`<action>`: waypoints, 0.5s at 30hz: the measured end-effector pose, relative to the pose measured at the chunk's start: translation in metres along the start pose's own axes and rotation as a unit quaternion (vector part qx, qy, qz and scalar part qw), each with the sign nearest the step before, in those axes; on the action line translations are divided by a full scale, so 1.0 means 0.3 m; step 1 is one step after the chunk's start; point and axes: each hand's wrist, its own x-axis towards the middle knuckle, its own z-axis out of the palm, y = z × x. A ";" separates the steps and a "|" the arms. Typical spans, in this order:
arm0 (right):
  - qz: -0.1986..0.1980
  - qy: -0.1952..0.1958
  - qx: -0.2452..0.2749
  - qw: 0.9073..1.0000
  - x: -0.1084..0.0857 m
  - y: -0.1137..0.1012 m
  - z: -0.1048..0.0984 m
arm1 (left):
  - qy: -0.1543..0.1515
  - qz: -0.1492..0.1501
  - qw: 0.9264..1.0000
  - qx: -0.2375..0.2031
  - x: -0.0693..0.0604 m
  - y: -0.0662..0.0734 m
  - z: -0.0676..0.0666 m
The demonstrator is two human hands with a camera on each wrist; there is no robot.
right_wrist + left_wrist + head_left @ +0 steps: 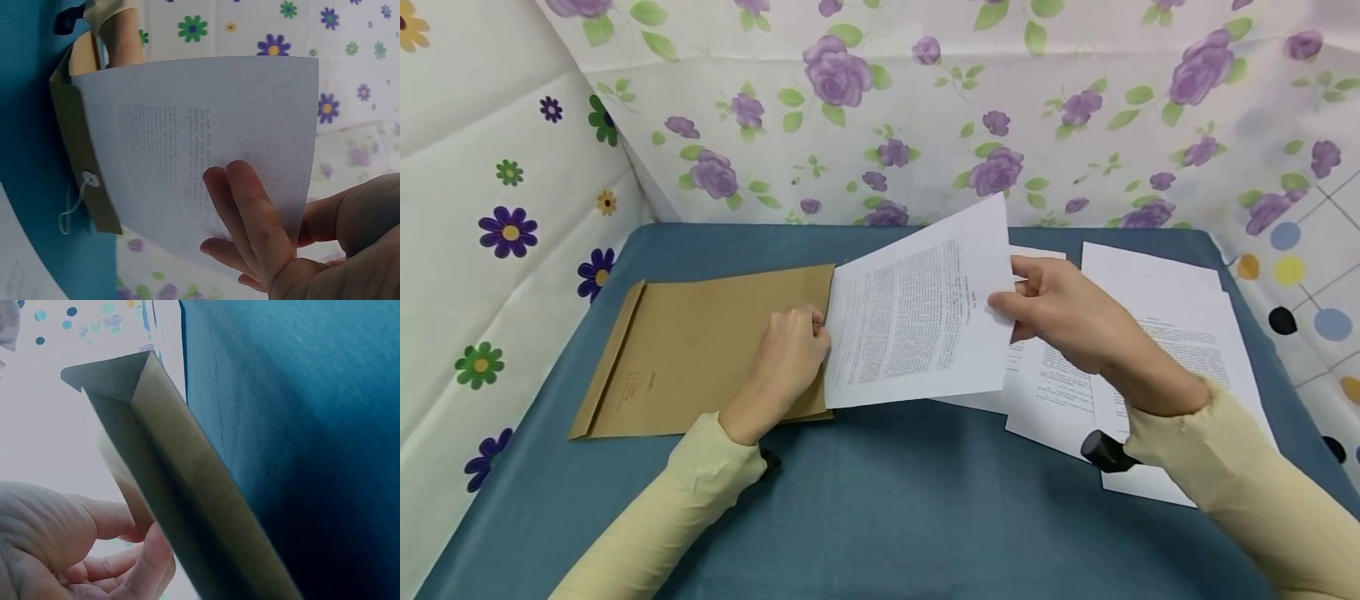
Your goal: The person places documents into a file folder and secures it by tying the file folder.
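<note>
Towards the left edge of the table (880, 508) lies the envelope (700, 358); the left hand (787, 350) pinches its mouth, apparently so it gapes. The right hand (1067, 312) pinches the sheet (917, 317) by its outer end, likely for aim; the other end meets the mouth, depth inside unclear. Papers (1187, 342) lie rightward.

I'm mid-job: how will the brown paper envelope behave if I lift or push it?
The brown paper envelope is probably semi-stiff: its mouth gapes with fairly straight edges while the left hand pinches its rim. It seems unlikely to roll, being broad and thin. Its white string may snag, since a loose loop hangs free.
</note>
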 end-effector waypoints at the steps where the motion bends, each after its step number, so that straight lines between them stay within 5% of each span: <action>1: 0.005 -0.001 -0.003 1.000 0.013 0.006 0.006 | 0.001 0.001 1.000 0.002 -0.001 0.000 -0.001; 9: 0.030 -0.030 -0.006 0.999 0.144 0.065 0.049 | 0.003 0.004 1.000 0.006 -0.011 0.011 -0.006; 15: 0.048 -0.027 -0.021 0.998 0.186 0.078 0.039 | 0.005 0.006 1.000 0.007 -0.012 0.009 -0.012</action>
